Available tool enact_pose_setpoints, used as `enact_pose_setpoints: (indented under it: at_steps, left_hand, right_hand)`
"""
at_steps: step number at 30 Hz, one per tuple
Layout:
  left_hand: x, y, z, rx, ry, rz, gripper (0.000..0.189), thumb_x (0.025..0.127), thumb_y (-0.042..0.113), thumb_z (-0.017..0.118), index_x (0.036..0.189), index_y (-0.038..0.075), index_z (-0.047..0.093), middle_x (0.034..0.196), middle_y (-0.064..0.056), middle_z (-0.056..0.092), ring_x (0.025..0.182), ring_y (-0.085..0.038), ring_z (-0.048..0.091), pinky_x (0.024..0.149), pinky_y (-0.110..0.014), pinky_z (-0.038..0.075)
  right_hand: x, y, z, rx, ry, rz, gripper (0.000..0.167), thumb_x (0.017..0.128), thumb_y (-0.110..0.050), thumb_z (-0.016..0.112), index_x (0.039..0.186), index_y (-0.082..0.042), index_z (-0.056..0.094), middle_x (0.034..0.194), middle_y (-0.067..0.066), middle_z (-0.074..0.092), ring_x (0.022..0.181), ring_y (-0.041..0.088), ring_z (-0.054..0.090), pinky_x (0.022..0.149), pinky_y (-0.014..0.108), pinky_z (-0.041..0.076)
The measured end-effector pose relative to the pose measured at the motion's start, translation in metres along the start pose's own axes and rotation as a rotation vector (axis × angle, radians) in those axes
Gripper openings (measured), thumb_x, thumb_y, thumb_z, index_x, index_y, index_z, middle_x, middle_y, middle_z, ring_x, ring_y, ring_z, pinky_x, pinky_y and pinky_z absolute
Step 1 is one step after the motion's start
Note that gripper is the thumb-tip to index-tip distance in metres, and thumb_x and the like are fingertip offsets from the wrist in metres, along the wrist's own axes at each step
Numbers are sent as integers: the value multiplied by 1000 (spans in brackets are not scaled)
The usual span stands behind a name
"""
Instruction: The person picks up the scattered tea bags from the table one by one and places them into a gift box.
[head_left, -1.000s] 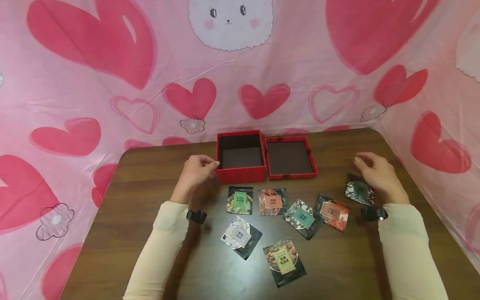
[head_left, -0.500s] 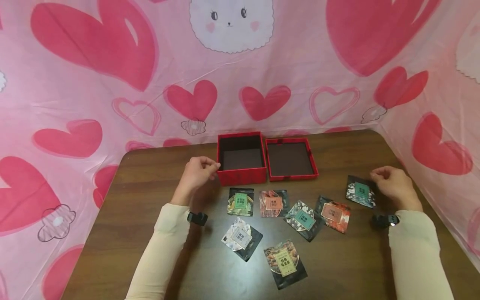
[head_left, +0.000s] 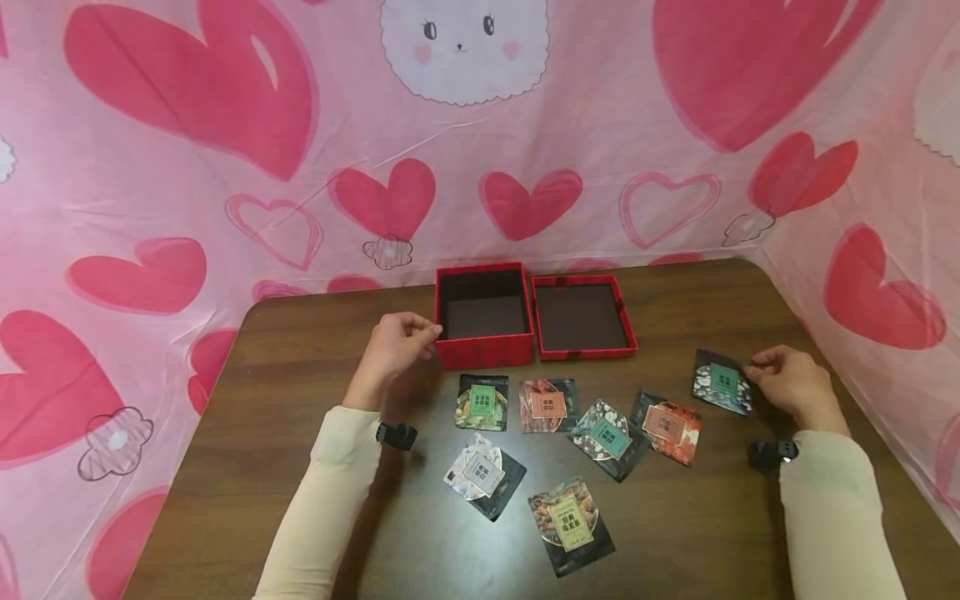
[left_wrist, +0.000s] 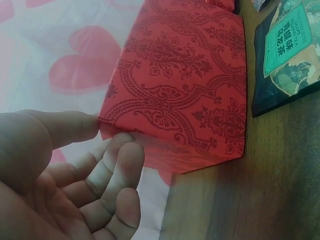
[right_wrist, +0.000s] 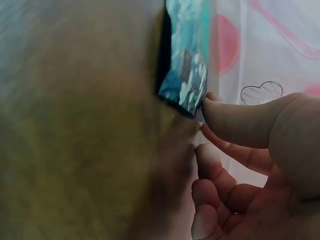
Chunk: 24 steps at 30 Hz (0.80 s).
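Note:
Beside the open red box (head_left: 486, 353), my left hand (head_left: 397, 343) holds its near left corner between thumb and fingers. In the left wrist view, the thumb meets the rim of the patterned red box (left_wrist: 175, 75) and the fingers lie against its side. Far to the right, my right hand (head_left: 795, 382) pinches the right edge of a tea packet (head_left: 722, 382) with a teal label. The right wrist view has the thumb on the corner of this tea packet (right_wrist: 187, 65); that view is partly blurred. No contents show inside the box.
The box's red lid (head_left: 587, 356) lies inner side up to its right. Several tea packets are spread in front, among them a green one (head_left: 482, 402), an orange one (head_left: 548, 406) and a yellow-labelled one (head_left: 571, 527). A heart-printed cloth (head_left: 525, 125) hangs behind the table.
My right hand has moved right and toward me, from over the teal-labelled packet to its right edge, so its label now shows fully. My left hand stays at the box corner.

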<state>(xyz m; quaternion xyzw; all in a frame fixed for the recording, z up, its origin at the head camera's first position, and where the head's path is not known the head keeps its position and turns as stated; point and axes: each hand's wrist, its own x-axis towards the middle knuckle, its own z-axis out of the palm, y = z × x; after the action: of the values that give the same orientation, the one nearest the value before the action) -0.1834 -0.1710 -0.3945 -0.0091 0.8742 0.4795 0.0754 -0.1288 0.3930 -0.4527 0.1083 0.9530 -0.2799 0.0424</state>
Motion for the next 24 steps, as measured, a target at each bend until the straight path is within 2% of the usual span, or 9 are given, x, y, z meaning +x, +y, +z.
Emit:
enact_pose_setpoints:
  at_steps: [5, 9, 17, 24]
  left_hand:
    - [0, -1, 0, -14, 3, 1, 27, 96, 25, 71, 104, 0, 71, 85, -16, 72, 83, -41, 70, 73, -37, 56]
    - [-1, -1, 0, -27, -2, -9, 28, 96, 26, 71, 106, 0, 70, 86, -15, 71, 84, -41, 69, 74, -38, 55]
    - [-1, -2, 0, -35, 5, -12, 25, 95, 24, 72, 104, 0, 70, 83, -13, 71, 84, -41, 70, 72, -37, 55]
    - [0, -2, 0, -32, -5, -21, 25, 96, 25, 72, 105, 2, 70, 85, -13, 71, 85, -40, 70, 73, -39, 55]
  right_hand:
    - [-1, 0, 4, -9, 50, -23, 32, 96, -20, 65, 110, 9, 59, 90, 24, 65, 89, 46, 56, 74, 54, 40]
    - [-2, -2, 5, -15, 59, -18, 30, 95, -17, 65, 107, 10, 59, 88, 24, 64, 87, 46, 54, 75, 56, 38]
    - [-2, -3, 2, -25, 36, -7, 25, 94, -18, 64, 98, 7, 60, 82, 18, 62, 81, 41, 53, 65, 43, 38]
    - [-2, -1, -5, 60, 10, 30, 29, 98, -20, 59, 105, 8, 59, 92, 23, 63, 83, 39, 51, 64, 39, 39]
